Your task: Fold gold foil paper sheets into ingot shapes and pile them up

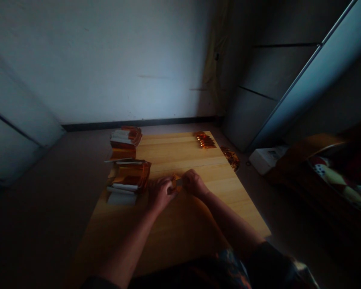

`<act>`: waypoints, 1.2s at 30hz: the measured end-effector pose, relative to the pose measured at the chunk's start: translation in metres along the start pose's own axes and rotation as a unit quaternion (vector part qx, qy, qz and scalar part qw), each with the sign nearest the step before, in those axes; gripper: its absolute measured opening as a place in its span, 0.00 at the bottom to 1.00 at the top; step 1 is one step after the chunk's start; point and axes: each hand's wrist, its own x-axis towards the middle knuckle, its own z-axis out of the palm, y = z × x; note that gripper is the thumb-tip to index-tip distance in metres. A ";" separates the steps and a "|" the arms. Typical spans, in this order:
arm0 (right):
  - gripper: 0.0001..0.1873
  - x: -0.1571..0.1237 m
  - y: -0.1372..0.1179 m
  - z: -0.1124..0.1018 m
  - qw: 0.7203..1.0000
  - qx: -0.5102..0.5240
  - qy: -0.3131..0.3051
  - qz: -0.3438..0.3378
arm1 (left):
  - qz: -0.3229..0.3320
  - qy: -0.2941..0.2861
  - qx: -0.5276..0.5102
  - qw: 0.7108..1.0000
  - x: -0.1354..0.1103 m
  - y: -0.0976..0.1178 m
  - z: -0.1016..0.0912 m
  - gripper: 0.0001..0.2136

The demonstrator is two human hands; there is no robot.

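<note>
Okay, left hand + right hand both pinching small orange foil piece over counter — prob. v. light, slippery, crease-prone — so hold by edges w/ fingertips only.

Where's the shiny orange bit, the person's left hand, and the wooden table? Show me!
shiny orange foil piece (176, 181): head view, on its middle.
left hand (161, 195): head view, on the back of the hand.
wooden table (180, 154): head view, on a bare part of the top.

Head-worn view facing forward, down
</note>
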 end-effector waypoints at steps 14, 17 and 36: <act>0.09 -0.004 -0.006 -0.002 1.000 -0.008 -0.001 0.008 | 0.007 0.007 0.028 1.000 -0.001 0.003 -0.003 0.07; 0.08 -0.011 -0.011 -0.002 1.000 -0.010 0.021 -0.006 | 0.014 0.013 0.036 0.999 -0.003 0.004 -0.002 0.06; 0.06 -0.034 -0.028 -0.023 0.963 -0.223 -0.095 -0.117 | 0.093 -0.027 0.081 0.992 0.001 0.005 -0.017 0.14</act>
